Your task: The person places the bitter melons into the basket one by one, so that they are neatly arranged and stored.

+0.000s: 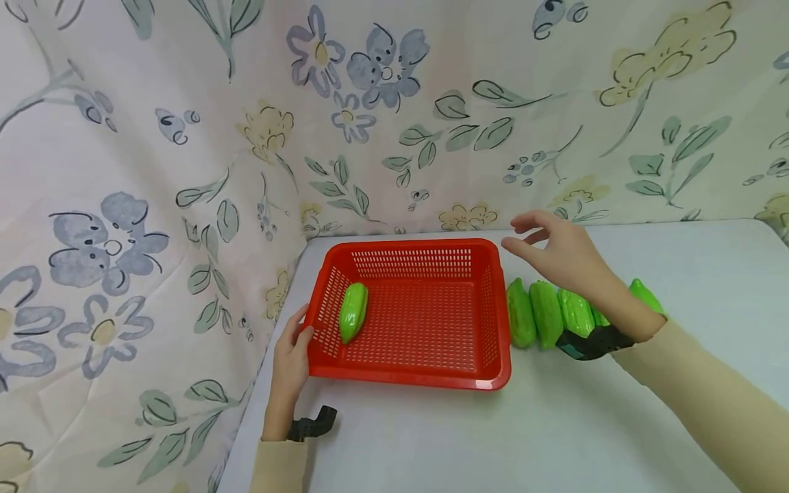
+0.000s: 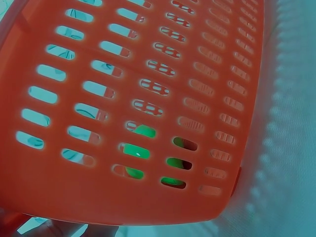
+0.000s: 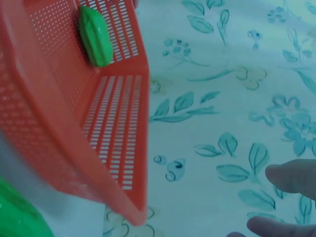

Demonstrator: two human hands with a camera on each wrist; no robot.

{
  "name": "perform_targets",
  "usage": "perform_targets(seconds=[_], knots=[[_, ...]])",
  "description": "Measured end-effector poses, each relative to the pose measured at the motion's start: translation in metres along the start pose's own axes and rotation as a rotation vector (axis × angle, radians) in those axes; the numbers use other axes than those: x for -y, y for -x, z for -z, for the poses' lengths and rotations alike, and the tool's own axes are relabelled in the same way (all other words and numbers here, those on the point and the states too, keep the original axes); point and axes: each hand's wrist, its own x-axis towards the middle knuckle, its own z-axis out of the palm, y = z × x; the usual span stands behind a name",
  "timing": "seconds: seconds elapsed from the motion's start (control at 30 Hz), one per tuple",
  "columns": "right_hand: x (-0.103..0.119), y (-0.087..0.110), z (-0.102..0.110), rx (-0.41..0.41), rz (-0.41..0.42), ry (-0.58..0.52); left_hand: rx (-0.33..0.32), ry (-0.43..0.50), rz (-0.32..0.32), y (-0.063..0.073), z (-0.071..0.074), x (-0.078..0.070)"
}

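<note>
A red perforated plastic basket [image 1: 409, 382] stands on the white table. Inside, along its left wall, lies one glossy green, ridged, pointed fruit [image 1: 354, 313]; the same fruit [image 3: 97, 37] shows in the right wrist view. My left hand [image 1: 292, 352] holds the basket's left rim, and its fingers [image 2: 54, 228] appear at the rim in the left wrist view. To the right of the basket my right hand [image 1: 566, 252] hovers with fingers spread and nothing in them. Below it several like green fruits [image 1: 546, 315] lie side by side, partly hidden by the wrist and forearm.
A flower-printed cloth [image 1: 394, 157] hangs behind the table and along its left side. White tabletop [image 1: 709, 274] extends to the right and in front of the basket [image 1: 419, 438]. Each wrist wears a black strapped device [image 1: 594, 342].
</note>
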Motion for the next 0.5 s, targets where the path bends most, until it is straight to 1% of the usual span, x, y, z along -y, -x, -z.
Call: perform_targets(seconds=[0.2, 0.4, 0.5], knots=[[-0.016, 0.011, 0.015, 0.003, -0.020, 0.031, -0.009, 0.031, -0.003, 0.001, 0.000, 0.002], [-0.032, 0.021, 0.026, 0.008, -0.068, 0.059, -0.004, 0.038, 0.003, 0.002, 0.000, -0.001], [-0.039, 0.026, 0.029, 0.003, -0.078, 0.059, -0.003, 0.034, 0.007, 0.003, 0.001, -0.001]])
